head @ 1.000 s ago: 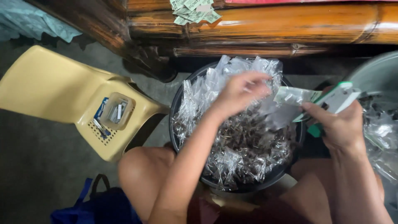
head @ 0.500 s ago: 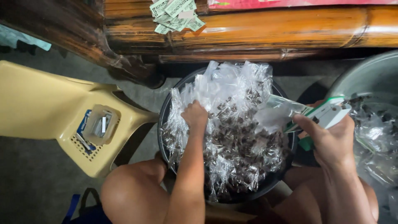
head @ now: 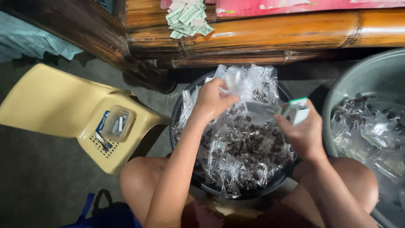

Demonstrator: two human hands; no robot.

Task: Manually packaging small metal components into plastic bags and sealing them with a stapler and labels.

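Note:
A round black basin (head: 182, 110) between my knees is full of small clear plastic packets (head: 240, 156) holding dark bits. My left hand (head: 213, 99) is over the far side of the basin, its fingers closed on one clear packet (head: 234, 82) lifted off the pile. My right hand (head: 300, 128) hovers over the basin's right side, gripping a green-and-white stapler (head: 297, 110) with another clear packet (head: 259, 112) pinched at its nose. The two hands are about a hand's width apart.
A grey basin (head: 358, 74) with more filled packets stands at the right. A yellow plastic chair (head: 55, 101) at the left carries a small clear box (head: 118, 123) of staples. A bamboo bench (head: 270, 31) with green paper slips (head: 187, 19) runs across the back. A blue bag strap lies bottom left.
My left hand dipped into the pile, then came up at the basin's far side holding a packet. My right hand with the stapler stayed over the right side.

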